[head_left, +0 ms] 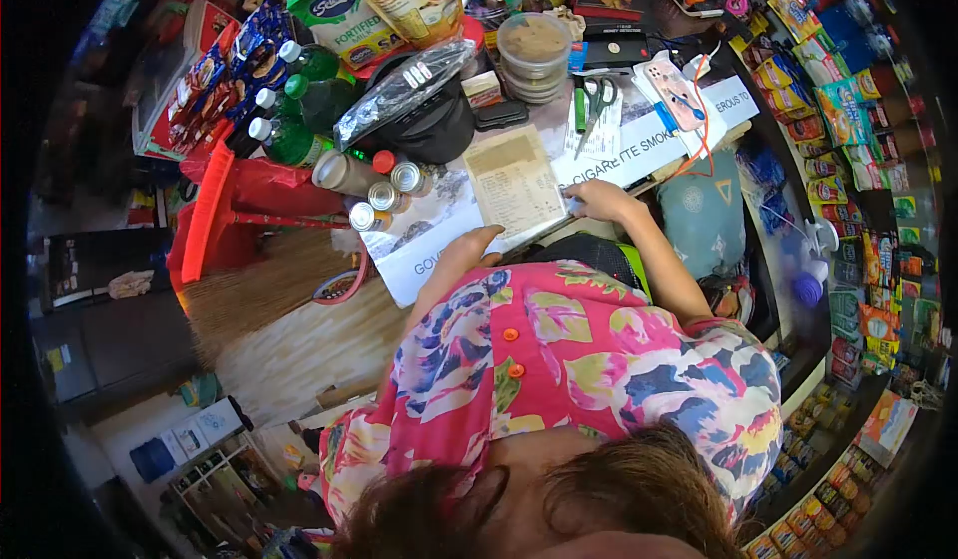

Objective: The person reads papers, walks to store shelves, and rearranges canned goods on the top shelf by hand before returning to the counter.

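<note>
A flat pad or board with a handwritten sheet (507, 195) lies at the table's front edge. My left hand (467, 252) rests at its lower left corner, fingers together and partly hidden; whether it grips anything is unclear. On the right side, my right hand (597, 202) touches the pad's edge, its fingers curled and partly out of sight. Behind the pad are a small dark case (501, 116) and a black bin (424, 120) with a plastic-wrapped packet on top. Scissors (599, 98) and a green marker (580, 110) lie on papers to the right.
Cans (387, 197) and green bottles (289, 142) stand at the left, near a red-edged broom (210, 215). Stacked round tubs (535, 55) stand at the back. A phone (675, 93) with an orange cable lies at the right, before shelves of packets (846, 115).
</note>
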